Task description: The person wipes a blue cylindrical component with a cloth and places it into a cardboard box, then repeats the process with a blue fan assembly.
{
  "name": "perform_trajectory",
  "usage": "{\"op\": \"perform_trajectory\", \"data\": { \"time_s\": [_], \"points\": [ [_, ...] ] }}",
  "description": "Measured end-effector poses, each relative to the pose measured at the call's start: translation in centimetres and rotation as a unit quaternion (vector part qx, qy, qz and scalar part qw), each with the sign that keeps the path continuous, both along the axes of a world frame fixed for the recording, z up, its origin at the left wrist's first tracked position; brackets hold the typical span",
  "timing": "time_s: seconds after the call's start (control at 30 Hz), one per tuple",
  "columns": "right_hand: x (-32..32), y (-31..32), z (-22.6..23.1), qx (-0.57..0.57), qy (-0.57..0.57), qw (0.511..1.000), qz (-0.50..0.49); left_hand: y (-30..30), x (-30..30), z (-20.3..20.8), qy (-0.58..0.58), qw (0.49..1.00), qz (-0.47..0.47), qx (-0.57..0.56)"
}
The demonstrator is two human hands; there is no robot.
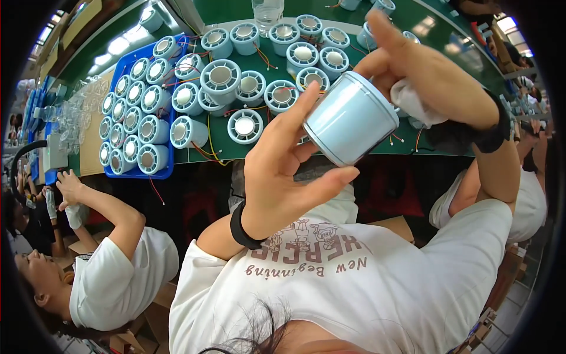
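Note:
My left hand (286, 168), a black band at its wrist, is closed round a glossy light-blue cylindrical housing (352, 121). The thumb lies along its lower edge and a finger along the left side; the housing is tilted over the table's near edge. At its upper right is my right hand (421, 74), with a crumpled white cloth (415, 103) tucked in its curled fingers. Some of those fingers reach behind the housing, so their contact with it is partly hidden. Beyond both hands stand several similar light-blue units (221, 76) with slotted rims, round metal centres and thin coloured wires.
A blue tray (171, 138) packed with more units sits left on the green table (230, 150). Clear plastic pieces (82, 118) lie beyond it. A clear plastic cup (268, 15) stands at the back. Co-workers sit at left (118, 277) and right (525, 200).

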State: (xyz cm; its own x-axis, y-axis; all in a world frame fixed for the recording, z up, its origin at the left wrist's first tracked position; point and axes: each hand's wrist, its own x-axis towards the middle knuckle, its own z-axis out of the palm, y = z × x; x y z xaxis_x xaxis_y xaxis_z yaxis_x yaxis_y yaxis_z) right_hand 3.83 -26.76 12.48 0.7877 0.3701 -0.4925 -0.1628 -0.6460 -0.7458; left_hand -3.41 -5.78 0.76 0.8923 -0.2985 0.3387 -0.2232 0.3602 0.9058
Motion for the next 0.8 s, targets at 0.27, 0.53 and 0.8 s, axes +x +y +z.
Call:
{"op": "perform_trajectory", "data": {
  "time_s": [0.27, 0.53, 0.8],
  "points": [
    [-0.2, -2.2, -0.6, 0.097, -0.264, 0.904, 0.322, 0.8, 0.9, 0.2, 0.338, 0.864, -0.285, -0.240],
    [-0.3, -5.5, 1.1, -0.149, -0.256, 0.946, 0.132, -0.1, 0.6, 0.8, 0.374, 0.871, -0.274, -0.161],
    [5.9, -32.2, -5.2, -0.414, -0.342, 0.842, -0.056, 2.5, 0.6, 0.1, 0.312, 0.852, -0.419, -0.025]
  ]
}}
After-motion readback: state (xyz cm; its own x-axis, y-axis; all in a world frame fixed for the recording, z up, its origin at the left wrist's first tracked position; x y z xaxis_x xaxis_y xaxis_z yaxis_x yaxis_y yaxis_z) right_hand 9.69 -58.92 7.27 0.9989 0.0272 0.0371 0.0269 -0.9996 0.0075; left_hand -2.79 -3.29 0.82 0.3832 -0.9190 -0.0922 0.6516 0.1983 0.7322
